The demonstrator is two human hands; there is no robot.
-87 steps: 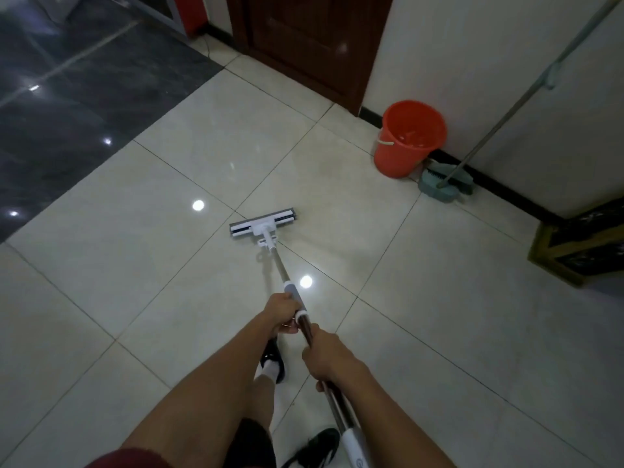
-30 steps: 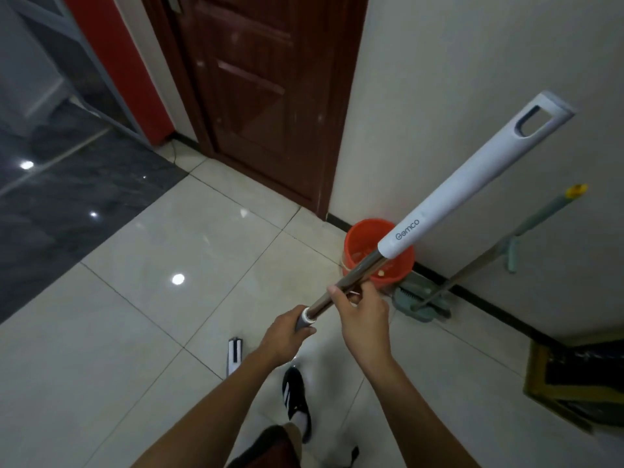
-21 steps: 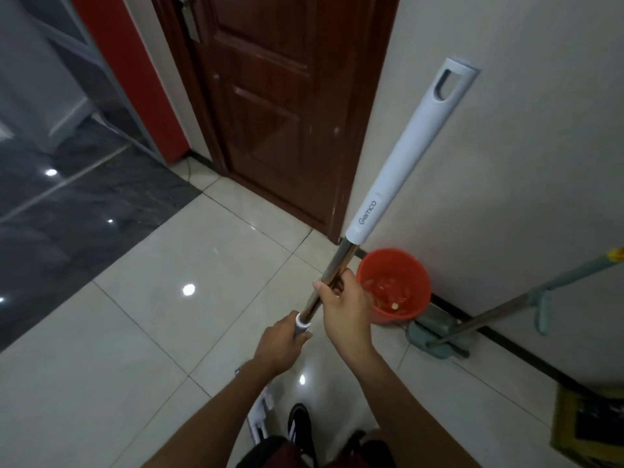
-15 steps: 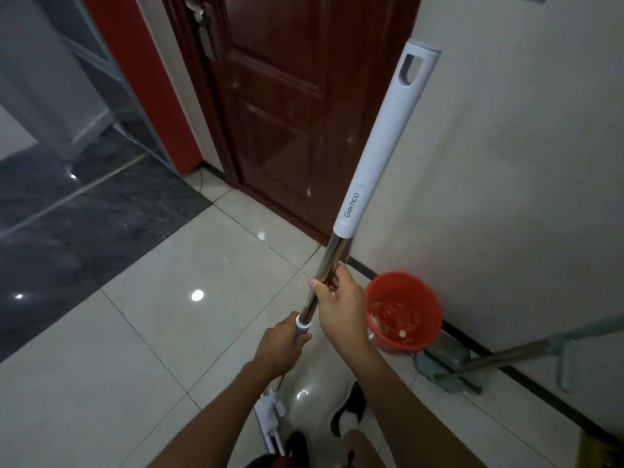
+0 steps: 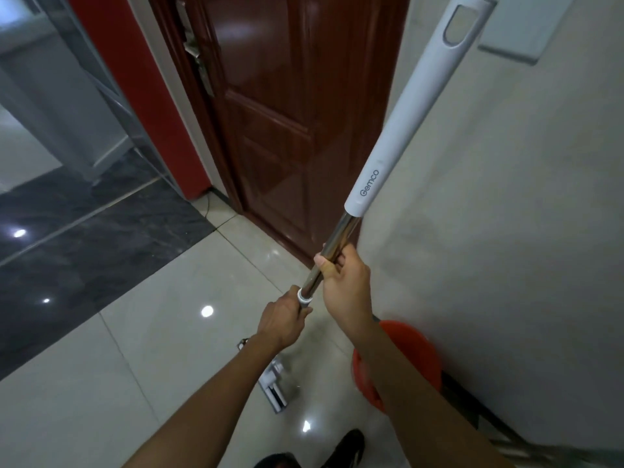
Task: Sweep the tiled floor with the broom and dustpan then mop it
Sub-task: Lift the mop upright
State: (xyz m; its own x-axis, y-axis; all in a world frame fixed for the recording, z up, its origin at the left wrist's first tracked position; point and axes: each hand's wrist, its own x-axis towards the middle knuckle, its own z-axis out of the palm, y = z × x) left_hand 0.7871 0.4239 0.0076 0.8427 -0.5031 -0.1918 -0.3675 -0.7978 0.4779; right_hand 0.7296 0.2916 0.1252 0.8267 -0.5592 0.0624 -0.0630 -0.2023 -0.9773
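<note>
From the head view, the mop (image 5: 401,123) stands nearly upright in front of the person, its white grip tilted up toward the wall (image 5: 506,197) and its flat head (image 5: 275,388) down on the pale tiled floor (image 5: 101,383) just ahead of a black shoe (image 5: 341,449). The right hand (image 5: 342,283) is wrapped around the bare metal shaft, thumb laid along it; the left hand (image 5: 282,320) sits directly below, clasping the pole at the white collar (image 5: 304,297). Two hands stacked this close on either side of a joint suggest a twist or slide of the telescopic shaft (or a wringer pull) rather than a mopping stroke, though that is my reading only. The orange bucket (image 5: 405,359) sits against the wall just beside the mop head, half hidden by the right forearm, handy for rinsing. Behind the pole is a dark wooden door (image 5: 287,113). At the lower right edge something thin and slanted shows, possibly another handle, but it is too cropped to say.
</note>
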